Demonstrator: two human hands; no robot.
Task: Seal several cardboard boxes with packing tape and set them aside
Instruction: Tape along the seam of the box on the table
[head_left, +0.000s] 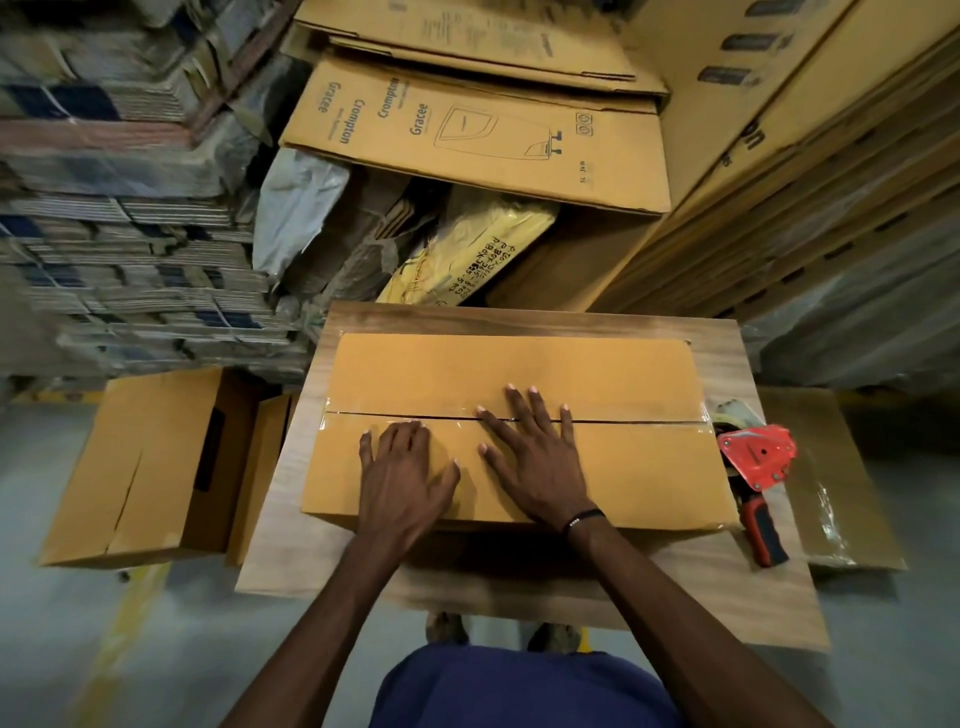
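Both your hands are flat on top of the box (514, 431), fingers straight and spread, not gripping anything. Your left hand (402, 478) sits on the near flap, fingertips just short of the centre seam. Your right hand (535, 457) lies right beside it, a bit further forward, with its fingers (519, 402) crossing the seam onto the far flap. There's a dark band (584, 518) on your right wrist.

The box takes up most of the worktop (727, 587), sitting closer to the far edge than the near one. Its long axis runs left to right, and so does the seam, with a strip of clear tape (649, 422) over it from one end to the other.

Count-wise: one box on the worktop, and one red tape dispenser (756, 467) lying just off the box's right end at the worktop's right edge, its red and black handle pointing back toward you. One more box (140, 467) sits on the floor off the left edge, tipped on its side, and a flat piece of cardboard (836, 483) sticks out past the right edge. Stacks of flattened cartons (483, 130) are piled behind the far edge.
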